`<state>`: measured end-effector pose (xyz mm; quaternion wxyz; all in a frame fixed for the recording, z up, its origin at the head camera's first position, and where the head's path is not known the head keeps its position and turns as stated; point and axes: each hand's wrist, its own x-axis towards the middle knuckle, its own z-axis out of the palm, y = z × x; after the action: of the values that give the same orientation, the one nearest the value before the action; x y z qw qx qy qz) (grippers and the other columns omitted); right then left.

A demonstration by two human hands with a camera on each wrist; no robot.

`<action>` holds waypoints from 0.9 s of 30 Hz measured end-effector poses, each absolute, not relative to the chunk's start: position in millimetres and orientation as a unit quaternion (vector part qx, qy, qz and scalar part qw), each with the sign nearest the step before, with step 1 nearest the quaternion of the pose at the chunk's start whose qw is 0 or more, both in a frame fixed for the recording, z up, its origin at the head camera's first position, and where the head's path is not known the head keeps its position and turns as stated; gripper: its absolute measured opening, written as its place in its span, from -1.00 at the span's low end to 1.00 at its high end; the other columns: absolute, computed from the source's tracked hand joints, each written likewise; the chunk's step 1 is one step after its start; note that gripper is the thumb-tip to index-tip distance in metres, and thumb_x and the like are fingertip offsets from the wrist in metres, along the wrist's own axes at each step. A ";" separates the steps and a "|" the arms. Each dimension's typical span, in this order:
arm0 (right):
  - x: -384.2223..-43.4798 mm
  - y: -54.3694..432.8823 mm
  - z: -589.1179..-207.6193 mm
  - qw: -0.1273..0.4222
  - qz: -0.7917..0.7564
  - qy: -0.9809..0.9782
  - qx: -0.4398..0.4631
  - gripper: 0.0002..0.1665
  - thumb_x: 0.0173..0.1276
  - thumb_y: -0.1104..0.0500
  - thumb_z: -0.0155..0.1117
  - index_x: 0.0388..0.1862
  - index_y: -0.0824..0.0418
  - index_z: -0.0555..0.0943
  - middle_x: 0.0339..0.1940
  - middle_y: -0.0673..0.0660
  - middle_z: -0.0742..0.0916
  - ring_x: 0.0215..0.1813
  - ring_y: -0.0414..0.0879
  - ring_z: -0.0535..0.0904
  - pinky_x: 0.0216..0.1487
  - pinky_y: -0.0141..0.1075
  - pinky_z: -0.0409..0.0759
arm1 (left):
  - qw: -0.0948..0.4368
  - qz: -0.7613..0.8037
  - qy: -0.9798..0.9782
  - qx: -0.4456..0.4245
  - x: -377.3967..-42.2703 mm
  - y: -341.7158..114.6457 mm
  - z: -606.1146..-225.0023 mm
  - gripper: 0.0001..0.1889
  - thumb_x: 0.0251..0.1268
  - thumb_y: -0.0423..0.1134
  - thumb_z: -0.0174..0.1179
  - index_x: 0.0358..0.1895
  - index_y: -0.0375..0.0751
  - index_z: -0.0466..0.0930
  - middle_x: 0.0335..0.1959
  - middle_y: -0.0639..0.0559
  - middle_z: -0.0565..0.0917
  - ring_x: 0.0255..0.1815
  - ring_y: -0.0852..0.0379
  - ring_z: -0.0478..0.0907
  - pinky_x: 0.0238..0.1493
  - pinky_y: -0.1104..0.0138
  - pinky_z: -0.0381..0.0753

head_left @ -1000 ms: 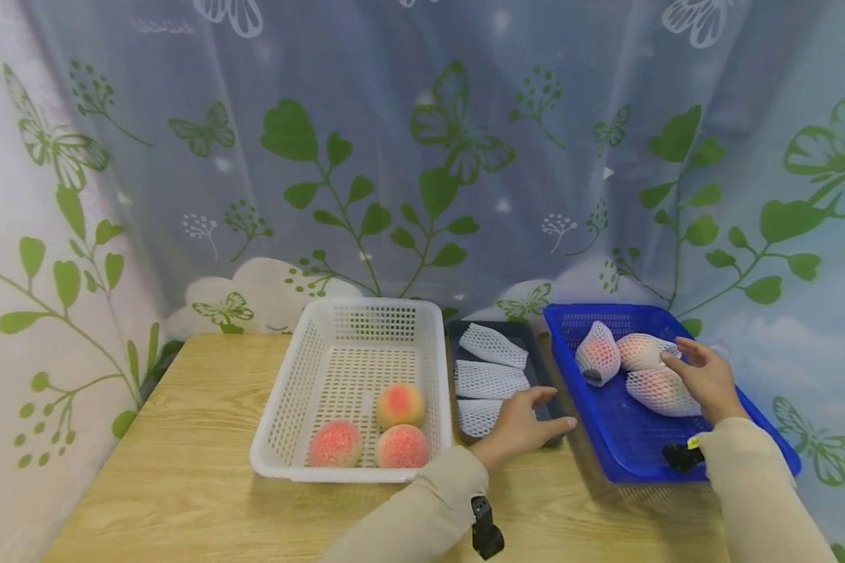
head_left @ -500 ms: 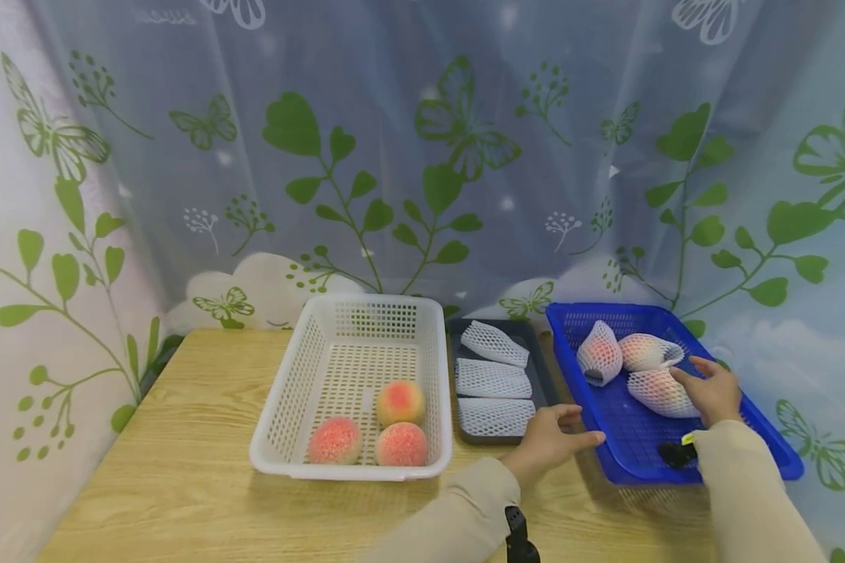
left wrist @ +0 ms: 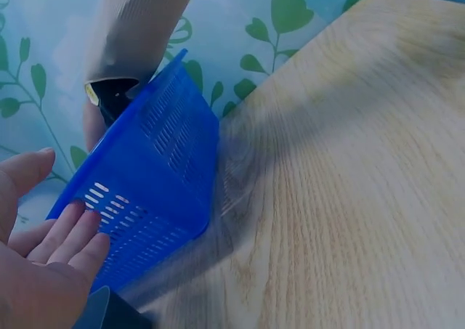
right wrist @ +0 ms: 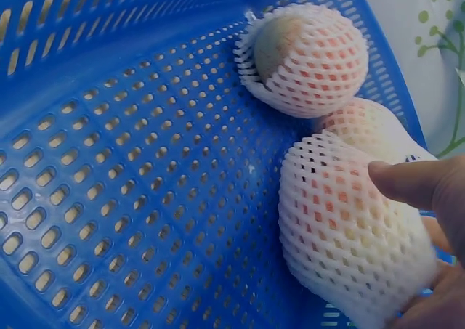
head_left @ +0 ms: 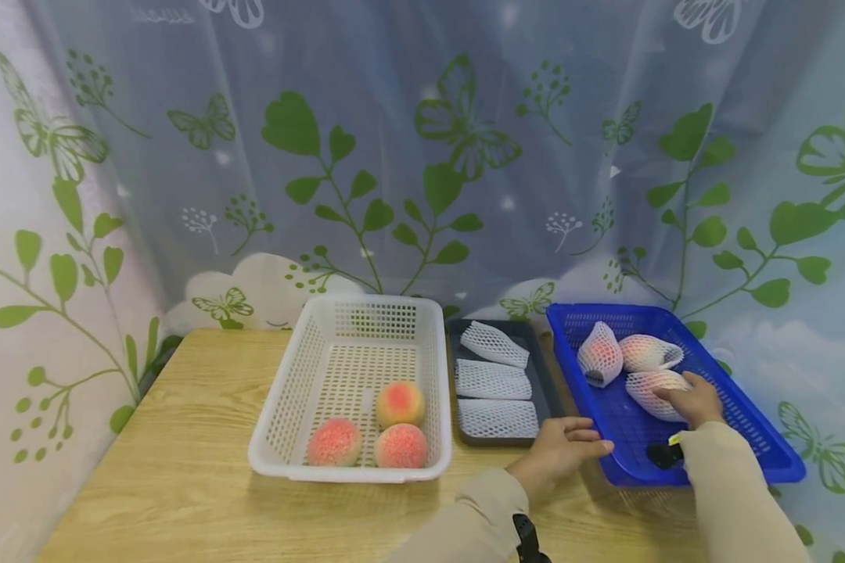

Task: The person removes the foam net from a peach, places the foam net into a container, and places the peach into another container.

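In the blue basket (head_left: 630, 461) on the right lie three peaches in white foam nets. My right hand (head_left: 700, 403) grips the nearest netted peach (right wrist: 349, 227); its thumb lies on top, and the other fingers are partly hidden behind the fruit. Another netted peach (right wrist: 309, 57) sits at the basket's far left, and a third netted peach (head_left: 648, 353) lies between them at the back. My left hand (head_left: 558, 453) is beside the basket's left wall, fingers extended and holding nothing. Whether its fingertips touch the wall I cannot tell.
A dark tray (head_left: 552, 391) holds three flat foam nets (head_left: 496, 418) between the baskets. To its left stands a white basket (head_left: 267, 446) with three bare peaches (head_left: 401, 446). Everything stands on a wooden table (head_left: 169, 453) before a patterned curtain (head_left: 366, 117).
My left hand has moved right, from over the dark tray to the blue basket's side. My right hand has come down and closed on the nearest netted peach.
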<state>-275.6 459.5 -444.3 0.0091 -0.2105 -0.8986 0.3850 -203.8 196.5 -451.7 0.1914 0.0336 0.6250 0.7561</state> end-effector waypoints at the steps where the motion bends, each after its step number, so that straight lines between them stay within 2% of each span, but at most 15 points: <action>1: -276.5 458.6 -445.8 0.017 0.375 -0.903 -0.210 -0.04 0.28 0.14 0.19 0.43 0.58 -0.07 0.41 0.64 0.04 0.43 0.51 -0.11 0.42 0.24 -0.02 | 0.189 0.759 0.622 0.030 -203.4 197.1 -451.8 -0.61 0.06 -0.43 0.37 0.02 -0.31 0.60 -0.24 -0.04 0.73 -0.16 0.12 0.65 -0.03 0.27 0.62; 4: -278.0 456.4 -450.4 0.046 0.340 -0.917 -0.206 -0.16 0.22 0.15 0.25 0.33 0.59 0.18 0.27 0.69 0.20 0.35 0.55 -0.02 0.36 0.25 0.07 | 0.181 0.761 0.622 0.024 -202.2 198.4 -451.4 -0.63 0.06 -0.43 0.37 0.00 -0.33 0.61 -0.25 -0.06 0.73 -0.17 0.11 0.65 -0.05 0.26 0.63; 7: -277.4 453.7 -452.5 0.059 0.333 -0.917 -0.211 -0.24 0.18 0.15 0.28 0.20 0.61 0.26 0.16 0.68 0.30 0.25 0.53 0.11 0.26 0.27 0.19 | 0.176 0.760 0.625 0.021 -201.9 199.6 -450.5 -0.65 0.05 -0.41 0.38 -0.03 -0.35 0.62 -0.27 -0.07 0.73 -0.18 0.10 0.65 -0.06 0.25 0.63; 9: -276.7 451.5 -452.4 0.058 0.353 -0.909 -0.216 -0.23 0.17 0.16 0.29 0.19 0.61 0.23 0.17 0.65 0.32 0.21 0.50 0.19 0.22 0.26 0.26 | 0.173 0.757 0.630 0.020 -202.3 200.3 -450.5 -0.67 0.05 -0.42 0.37 -0.05 -0.35 0.63 -0.29 -0.06 0.73 -0.21 0.12 0.65 -0.09 0.27 0.63; 12: -275.5 448.1 -449.5 0.039 0.382 -0.897 -0.221 -0.14 0.19 0.15 0.29 0.28 0.62 0.13 0.25 0.64 0.28 0.23 0.48 0.23 0.26 0.24 0.26 | 0.171 0.760 0.627 0.010 -202.6 202.2 -451.8 -0.71 0.03 -0.47 0.37 -0.11 -0.34 0.64 -0.34 -0.04 0.73 -0.27 0.15 0.64 -0.15 0.31 0.64; 14: -274.3 446.7 -447.1 0.015 0.387 -0.894 -0.226 -0.04 0.21 0.11 0.27 0.36 0.62 0.04 0.29 0.68 0.18 0.29 0.50 0.13 0.31 0.25 0.20 | 0.167 0.763 0.625 0.007 -202.6 203.6 -453.4 -0.72 0.02 -0.51 0.36 -0.13 -0.33 0.64 -0.38 -0.04 0.72 -0.32 0.18 0.64 -0.21 0.35 0.64; 17: -272.7 447.3 -443.8 -0.018 0.364 -0.905 -0.220 0.02 0.25 0.03 0.23 0.35 0.68 -0.03 0.26 0.73 0.13 0.27 0.56 0.04 0.30 0.29 0.16 | 0.156 0.769 0.620 0.002 -202.4 206.5 -455.0 -0.73 0.00 -0.55 0.34 -0.17 -0.34 0.64 -0.40 -0.07 0.72 -0.37 0.21 0.63 -0.28 0.38 0.65; 21: -274.6 450.7 -446.7 -0.014 0.381 -0.904 -0.194 -0.09 0.21 0.07 0.28 0.23 0.74 0.17 0.13 0.74 0.28 0.13 0.52 0.22 0.17 0.22 0.31 | 0.139 0.774 0.618 -0.001 -201.9 210.9 -456.3 -0.74 -0.02 -0.58 0.34 -0.19 -0.34 0.63 -0.39 -0.14 0.72 -0.41 0.21 0.62 -0.29 0.33 0.68; 24: -277.0 453.1 -451.2 0.004 0.407 -0.896 -0.179 -0.18 0.14 0.13 0.33 0.10 0.77 0.28 0.00 0.66 0.47 -0.03 0.37 0.44 0.00 0.05 0.48 | 0.132 0.774 0.619 -0.005 -201.2 213.5 -457.0 -0.74 -0.02 -0.58 0.34 -0.20 -0.35 0.63 -0.41 -0.14 0.72 -0.42 0.22 0.61 -0.26 0.26 0.70; 27: -275.5 454.2 -453.3 -0.005 0.404 -0.898 -0.171 -0.17 0.14 0.09 0.33 0.08 0.77 0.30 -0.09 0.61 0.54 -0.12 0.28 0.51 -0.13 -0.05 0.53 | 0.134 0.780 0.611 -0.019 -199.0 214.6 -456.8 -0.73 -0.04 -0.60 0.34 -0.22 -0.36 0.62 -0.44 -0.11 0.70 -0.43 0.21 0.60 -0.26 0.25 0.70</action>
<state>-275.5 454.2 -453.3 -0.0052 -0.1713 -0.8984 0.4042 -199.0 214.6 -456.8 0.1337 -0.0195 0.6113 0.7798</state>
